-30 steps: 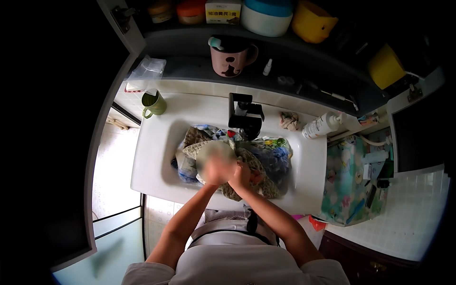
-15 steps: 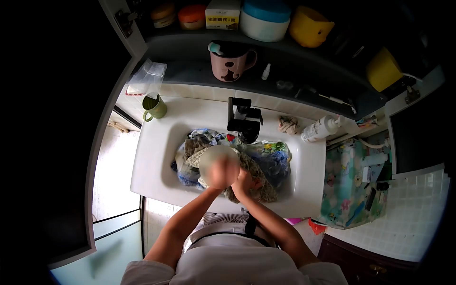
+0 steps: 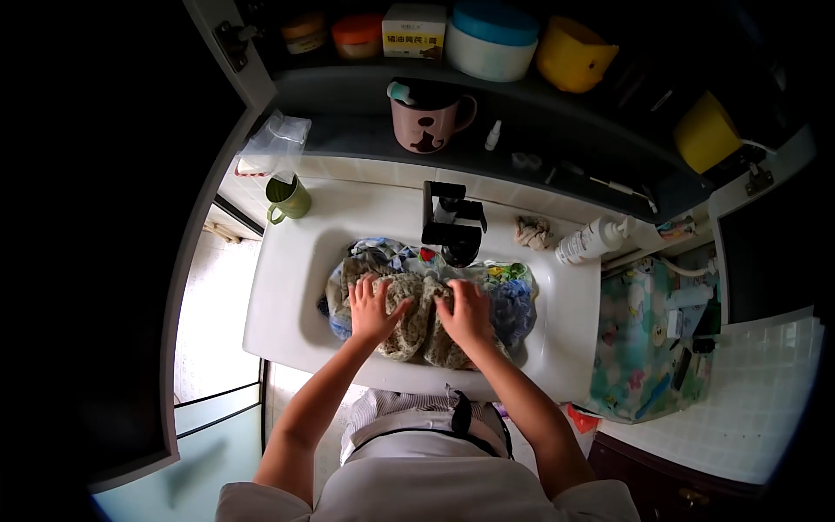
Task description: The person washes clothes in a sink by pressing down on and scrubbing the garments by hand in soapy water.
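Note:
Wet patterned laundry lies bunched in the white sink [image 3: 309, 322]. On top is a beige-and-brown patterned cloth [image 3: 404, 335]. My left hand [image 3: 371, 306] rests on the left part of this cloth with its fingers spread. Over the right part lies my right hand [image 3: 466, 311], thumb apart from the fingers and fingertips touching the fabric. Neither hand visibly grips it. Blue patterned cloth [image 3: 511, 304] shows beyond my right hand, and more blue fabric pokes out on the left. A black faucet [image 3: 454, 228] stands over the pile's far edge.
A green mug [image 3: 289, 198] stands at the sink's back left. Toward the back right are a crumpled cloth [image 3: 532, 232] and a white pump bottle [image 3: 594, 240]. Above hangs a dark shelf [image 3: 344, 139] with a pink mug [image 3: 426, 122] and several jars.
My hands were close together at the middle, the left one blurred. Now they are apart, each on one side of the patterned cloth, which is spread wider. The view has shifted slightly.

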